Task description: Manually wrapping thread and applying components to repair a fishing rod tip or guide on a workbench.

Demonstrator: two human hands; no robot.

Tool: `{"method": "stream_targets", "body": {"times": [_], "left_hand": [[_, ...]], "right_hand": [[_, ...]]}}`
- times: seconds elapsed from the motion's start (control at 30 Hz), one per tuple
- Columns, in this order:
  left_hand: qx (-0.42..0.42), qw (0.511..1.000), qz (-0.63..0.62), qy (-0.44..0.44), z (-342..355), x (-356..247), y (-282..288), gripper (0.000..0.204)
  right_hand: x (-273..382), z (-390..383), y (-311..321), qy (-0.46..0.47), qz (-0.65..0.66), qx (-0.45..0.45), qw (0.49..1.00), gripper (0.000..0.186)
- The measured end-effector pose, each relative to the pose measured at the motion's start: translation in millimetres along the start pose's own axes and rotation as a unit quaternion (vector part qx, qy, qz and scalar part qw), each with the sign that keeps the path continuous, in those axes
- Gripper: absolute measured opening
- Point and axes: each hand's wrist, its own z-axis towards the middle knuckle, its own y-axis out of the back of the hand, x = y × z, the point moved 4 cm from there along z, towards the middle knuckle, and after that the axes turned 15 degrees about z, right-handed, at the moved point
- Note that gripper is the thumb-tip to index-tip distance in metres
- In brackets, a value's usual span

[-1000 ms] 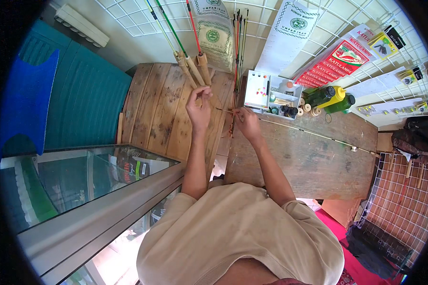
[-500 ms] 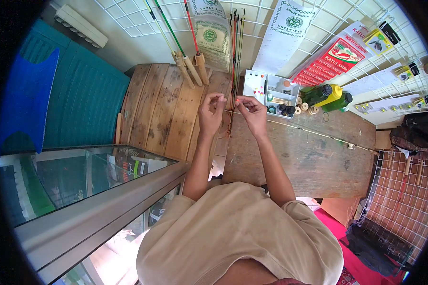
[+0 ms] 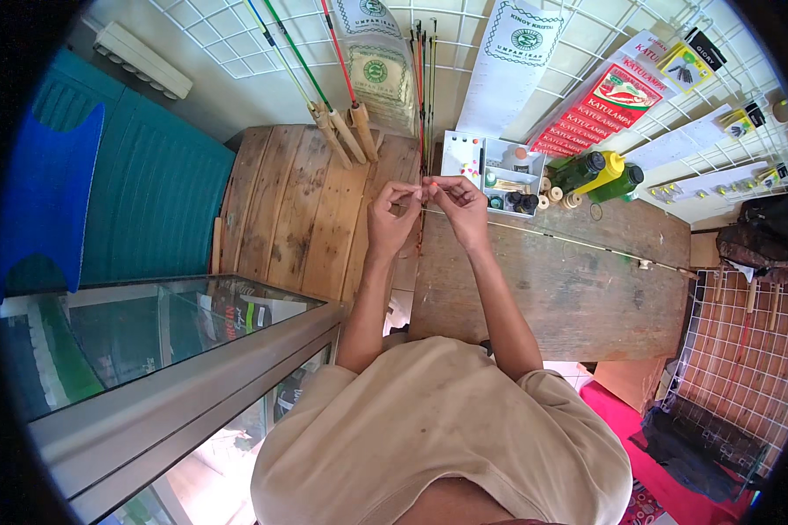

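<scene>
My right hand [image 3: 464,210] pinches a small orange bead-like piece [image 3: 434,186] between thumb and fingertips; its exact kind is too small to tell. Close against it on the left, my left hand [image 3: 392,214] is closed in a pinch, and whatever is in its fingertips cannot be made out. Both hands are raised over the gap between two wooden tables. A thin pale fishing rod [image 3: 578,242] lies across the right table, its tip end running toward my right hand. Just beyond that hand stands an opened white tackle box [image 3: 496,150] with small colourful pieces in its lid.
Wooden spools [image 3: 573,200] and green and yellow bottles [image 3: 622,185] stand right of the box. Cork-handled rods [image 3: 346,136] lean at the back of the left table [image 3: 302,227]. A glass cabinet [image 3: 175,324] stands at my left; packets hang on a white wire grid [image 3: 455,35].
My left hand has moved right, so the fingertips of both hands now meet or nearly meet. The right hand still pinches the orange piece. The view has shifted slightly.
</scene>
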Motion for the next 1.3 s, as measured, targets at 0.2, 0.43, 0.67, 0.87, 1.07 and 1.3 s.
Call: {"method": "stream_targets", "body": {"times": [0.2,0.43,0.67,0.87,1.07,1.3], "left_hand": [[0.033,0.999,0.028,0.011,0,-10,1,0.008],[0.053,0.995,0.085,-0.014,-2,-19,0,0.009],[0.038,0.993,0.112,-0.019,-4,-18,-3,0.010],[-0.011,0.985,0.161,-0.067,-4,-22,-5,0.011],[-0.020,0.986,0.154,-0.057,-4,-29,-4,0.011],[-0.027,0.983,0.166,-0.071,-2,-30,-4,0.011]], "right_hand": [[5,-1,1,-0.003,-0.036,-0.002,0.999,0.015],[18,-4,-9,0.021,-0.036,0.023,0.999,0.015],[21,-8,-8,0.001,-0.015,-0.002,1.000,0.017],[18,-8,2,0.043,-0.034,-0.021,0.998,0.020],[29,-13,7,0.034,-0.047,-0.022,0.998,0.022],[30,-15,5,0.043,-0.053,-0.019,0.998,0.021]]}}
